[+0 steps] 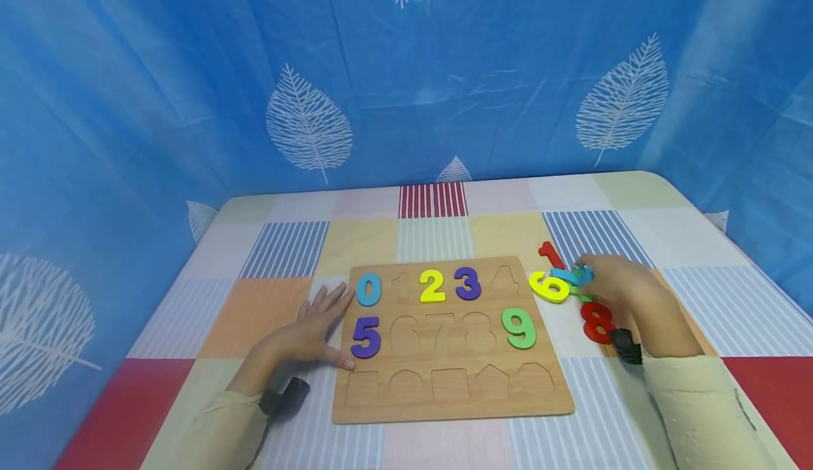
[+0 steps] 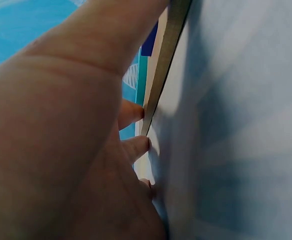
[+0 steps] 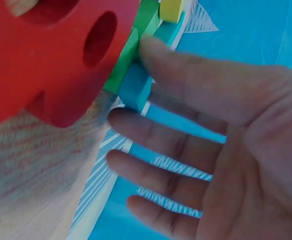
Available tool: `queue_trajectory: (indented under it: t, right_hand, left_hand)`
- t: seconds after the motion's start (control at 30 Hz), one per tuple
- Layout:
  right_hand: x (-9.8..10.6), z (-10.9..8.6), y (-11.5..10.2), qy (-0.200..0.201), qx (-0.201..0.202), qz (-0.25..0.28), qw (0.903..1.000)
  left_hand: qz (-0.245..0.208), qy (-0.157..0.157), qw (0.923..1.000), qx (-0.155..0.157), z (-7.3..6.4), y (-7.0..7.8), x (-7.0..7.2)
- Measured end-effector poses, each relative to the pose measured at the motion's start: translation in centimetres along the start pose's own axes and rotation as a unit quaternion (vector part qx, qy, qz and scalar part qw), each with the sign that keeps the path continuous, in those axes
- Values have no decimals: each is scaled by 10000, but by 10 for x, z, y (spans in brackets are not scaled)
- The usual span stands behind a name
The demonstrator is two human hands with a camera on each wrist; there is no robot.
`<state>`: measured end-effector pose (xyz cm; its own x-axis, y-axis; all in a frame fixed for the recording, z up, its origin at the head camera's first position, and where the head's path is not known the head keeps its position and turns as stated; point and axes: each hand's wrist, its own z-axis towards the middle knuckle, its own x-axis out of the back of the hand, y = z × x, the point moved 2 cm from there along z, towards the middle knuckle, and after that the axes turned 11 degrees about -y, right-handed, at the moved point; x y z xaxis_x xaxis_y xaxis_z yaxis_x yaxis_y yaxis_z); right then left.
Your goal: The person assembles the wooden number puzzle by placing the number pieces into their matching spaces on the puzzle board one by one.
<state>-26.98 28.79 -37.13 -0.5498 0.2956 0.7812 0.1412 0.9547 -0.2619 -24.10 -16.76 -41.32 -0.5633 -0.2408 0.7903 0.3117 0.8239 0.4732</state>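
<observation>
My left hand (image 1: 314,329) rests at the left edge of the wooden number board (image 1: 444,389), its fingers spread and the thumb on the board's edge. In the left wrist view the fingertips (image 2: 136,147) touch the board's side. Over on the right, my right hand (image 1: 619,286) pinches a blue number piece (image 1: 567,276) between thumb and index finger; its digit is partly hidden. Beneath it lies a green piece (image 3: 123,62), also partly covered. Close by are a yellow 6 (image 1: 549,287), a red 1 (image 1: 551,255) and a red 8 (image 1: 598,323).
On the board sit a blue 0 (image 1: 368,290), yellow 2 (image 1: 432,286), purple 3 (image 1: 468,284), purple 5 (image 1: 365,337) and green 9 (image 1: 519,329). Several outlined recesses show bare wood. A checked cloth (image 1: 260,315) covers the table; a blue leaf-print curtain (image 1: 444,89) hangs behind.
</observation>
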Motion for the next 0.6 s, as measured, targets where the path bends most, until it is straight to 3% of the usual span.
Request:
queue_trajectory:
  t: [0.2, 0.43, 0.6]
  right_hand:
    - [0, 4, -1, 54, 186, 69, 9998]
    - [0, 3, -6, 189, 670, -218, 9973]
    - [0, -1, -7, 379, 578, -474, 9965]
  left_hand:
    - [-25, 4, 10000, 5, 0, 0, -1]
    - [-55, -7, 10000, -10, -1, 0, 0]
    - [-52, -23, 10000, -52, 0, 0, 0]
